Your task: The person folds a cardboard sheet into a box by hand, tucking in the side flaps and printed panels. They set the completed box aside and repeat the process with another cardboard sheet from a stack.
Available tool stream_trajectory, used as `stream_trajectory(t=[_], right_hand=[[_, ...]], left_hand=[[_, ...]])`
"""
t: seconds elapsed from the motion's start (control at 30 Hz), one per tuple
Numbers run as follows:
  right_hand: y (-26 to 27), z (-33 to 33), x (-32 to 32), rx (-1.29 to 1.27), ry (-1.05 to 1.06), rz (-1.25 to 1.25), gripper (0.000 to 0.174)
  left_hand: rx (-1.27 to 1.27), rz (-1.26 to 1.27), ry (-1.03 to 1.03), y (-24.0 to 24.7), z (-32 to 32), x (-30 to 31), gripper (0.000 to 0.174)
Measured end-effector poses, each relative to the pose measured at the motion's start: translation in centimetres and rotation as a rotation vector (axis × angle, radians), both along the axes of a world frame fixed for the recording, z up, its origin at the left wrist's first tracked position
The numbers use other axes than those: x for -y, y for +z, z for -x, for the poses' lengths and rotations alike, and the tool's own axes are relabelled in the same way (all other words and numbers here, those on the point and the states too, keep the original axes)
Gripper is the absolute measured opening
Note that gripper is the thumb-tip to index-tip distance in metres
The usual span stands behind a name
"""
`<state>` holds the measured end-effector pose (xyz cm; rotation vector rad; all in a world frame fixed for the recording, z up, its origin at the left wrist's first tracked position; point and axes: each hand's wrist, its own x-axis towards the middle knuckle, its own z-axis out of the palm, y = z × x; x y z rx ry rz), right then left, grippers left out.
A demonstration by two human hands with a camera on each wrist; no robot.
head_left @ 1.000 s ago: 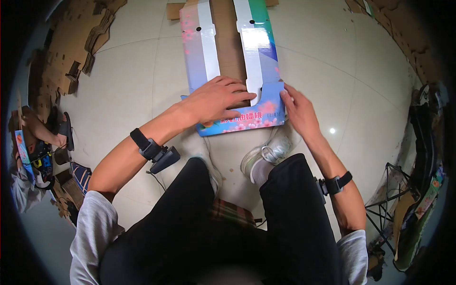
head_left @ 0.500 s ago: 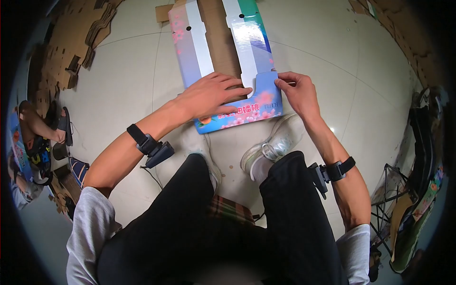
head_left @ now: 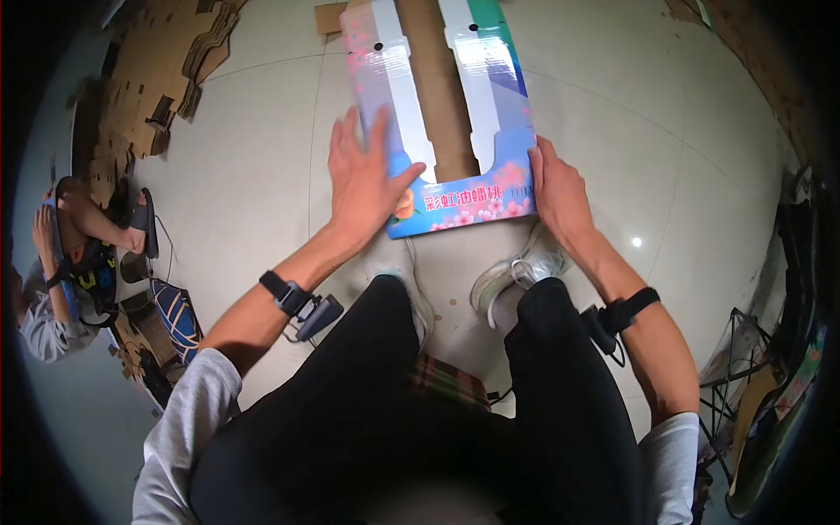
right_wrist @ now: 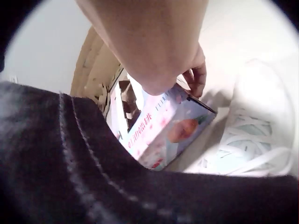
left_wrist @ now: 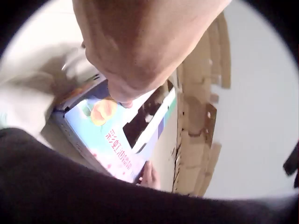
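A printed fruit carton [head_left: 464, 223] with pink blossoms and red characters lies on the floor in front of me. A long slot runs down the middle of its top, between white-edged flaps. My left hand [head_left: 359, 188], fingers spread and slightly blurred, is over the carton's near left corner, thumb over the top panel. My right hand [head_left: 563, 194] rests along the right side near the front corner, its fingertips at the side edge. In the right wrist view its bent fingers [right_wrist: 198, 77] lie against the carton's side, and the front wall shows a peach picture.
My shoes [head_left: 516, 276] stand just below the carton's near edge. Stacked flat cardboard [head_left: 166, 79] lies at the far left. Another person [head_left: 96, 223] sits at the left edge. A black-framed folding chair [head_left: 731, 376] stands at the right.
My left hand has shifted left from the slot to the near left corner, its fingers now spread. The front right flap is down flat, and my right hand has moved from it to the side.
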<state>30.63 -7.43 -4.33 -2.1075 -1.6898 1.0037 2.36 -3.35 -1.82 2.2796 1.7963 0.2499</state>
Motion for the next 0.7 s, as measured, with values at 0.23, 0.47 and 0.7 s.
stream_trajectory(t=[0.23,0.47,0.7], right_hand=[[0.9,-1.1,2.5,-0.056,0.01,0.25,0.041],[-1.7,0.8,7.2,-0.958,-0.311,0.77,0.042],[-3.0,0.0,7.4,-1.118,-0.281,0.823,0.05]], left_hand=[[0.324,0.666,0.326,-2.9,3.1,1.7,0.066],[0.416,0.39,0.361,0.4,1.2,-0.8,0.055],[0.651,0.237,0.097,0.0,1.5,-2.0,0.042]])
